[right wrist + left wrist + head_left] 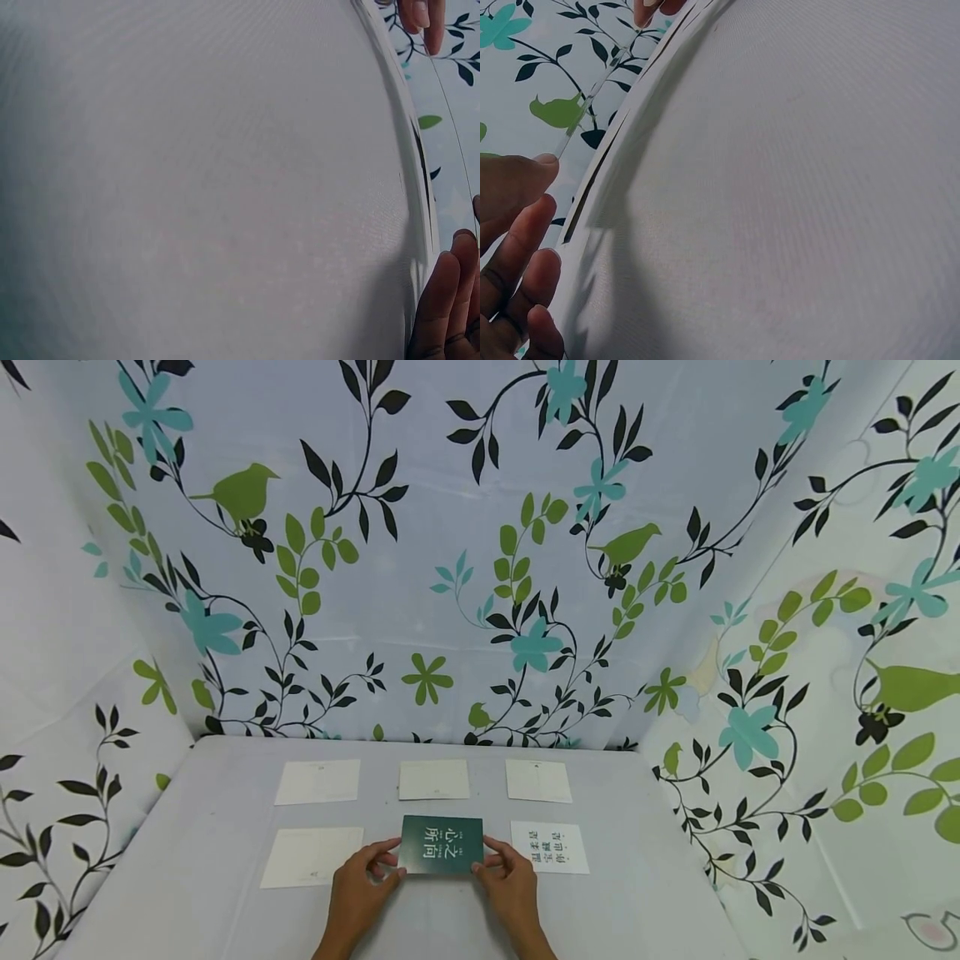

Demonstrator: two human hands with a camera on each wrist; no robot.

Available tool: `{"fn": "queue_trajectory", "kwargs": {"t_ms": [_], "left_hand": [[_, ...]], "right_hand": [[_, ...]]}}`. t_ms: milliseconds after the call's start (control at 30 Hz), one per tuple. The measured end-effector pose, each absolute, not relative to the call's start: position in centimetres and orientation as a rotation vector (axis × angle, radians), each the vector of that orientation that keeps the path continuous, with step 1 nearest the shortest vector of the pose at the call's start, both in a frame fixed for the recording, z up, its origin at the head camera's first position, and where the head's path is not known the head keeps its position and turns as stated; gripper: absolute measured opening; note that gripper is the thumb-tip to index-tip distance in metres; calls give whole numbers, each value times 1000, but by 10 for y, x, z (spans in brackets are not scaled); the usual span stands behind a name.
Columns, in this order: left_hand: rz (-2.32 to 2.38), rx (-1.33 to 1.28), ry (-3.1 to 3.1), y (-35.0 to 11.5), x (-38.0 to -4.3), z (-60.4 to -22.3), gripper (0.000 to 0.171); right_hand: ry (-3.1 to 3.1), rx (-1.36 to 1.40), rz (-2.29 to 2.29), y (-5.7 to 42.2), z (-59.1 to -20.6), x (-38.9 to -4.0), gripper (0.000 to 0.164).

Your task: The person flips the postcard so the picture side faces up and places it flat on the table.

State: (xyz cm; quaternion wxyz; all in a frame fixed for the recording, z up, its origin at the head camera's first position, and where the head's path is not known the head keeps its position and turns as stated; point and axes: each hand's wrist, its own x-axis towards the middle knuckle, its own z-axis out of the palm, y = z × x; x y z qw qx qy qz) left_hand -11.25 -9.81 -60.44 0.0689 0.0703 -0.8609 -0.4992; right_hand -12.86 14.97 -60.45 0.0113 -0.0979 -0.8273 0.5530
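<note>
In the head view a dark green card [441, 837] with white Chinese characters is held level over the front middle of the table. My left hand [358, 893] pinches its left edge between thumb and fingers. At the opposite edge my right hand [512, 887] pinches it the same way. From the left wrist, the card [592, 94] shows edge-on as a thin strip above the tabletop, with the left thumb [521, 180] at its near end. The right wrist view shows the right fingers [439, 300] beside the card's thin edge, and left fingertips [421, 19] at the far end.
Behind the green card lie three blank-looking cards in a row: left [318, 782], middle [433, 779] and right [538, 781]. Nearer are a pale card [307, 857] beside my left hand and a white card with printed characters [551, 847] beside my right. Patterned cloth [420, 610] surrounds the table.
</note>
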Motion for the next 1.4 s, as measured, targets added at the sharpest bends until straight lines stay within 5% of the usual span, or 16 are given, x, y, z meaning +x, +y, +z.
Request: {"fn": "queue_trajectory", "kwargs": {"t_ms": [1400], "left_hand": [[-1104, 216, -2739, -98, -111, -609, 46]], "right_hand": [[-2767, -275, 1244, 135, -607, -124, 46]]}}
